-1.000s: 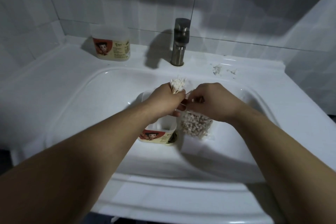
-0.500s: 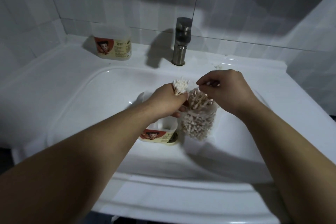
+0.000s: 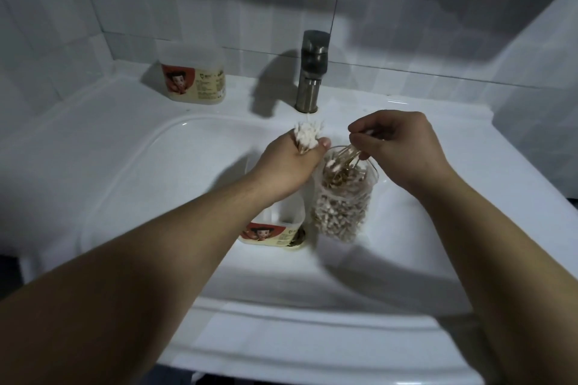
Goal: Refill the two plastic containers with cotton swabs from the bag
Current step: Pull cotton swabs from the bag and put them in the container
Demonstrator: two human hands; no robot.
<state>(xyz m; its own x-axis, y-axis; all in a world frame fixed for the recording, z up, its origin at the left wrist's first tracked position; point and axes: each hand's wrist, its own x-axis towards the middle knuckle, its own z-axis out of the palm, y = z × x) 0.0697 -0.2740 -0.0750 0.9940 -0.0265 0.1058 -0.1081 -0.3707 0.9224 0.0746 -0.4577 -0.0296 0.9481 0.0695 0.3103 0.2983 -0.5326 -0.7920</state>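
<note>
Sink rim [image 3: 175, 122] lies well apart; left hand [image 3: 291, 166] grips swab bundle [image 3: 308, 137]; right hand [image 3: 397, 147] pinches swabs [image 3: 347, 159] from the bag [image 3: 341, 209].

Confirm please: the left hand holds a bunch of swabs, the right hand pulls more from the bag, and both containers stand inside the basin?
Not quite. In the head view only the near container is inside the basin; the far container stands on the ledge beside the faucet. Left hand, bunch of swabs, right hand and bag are as stated.
</note>
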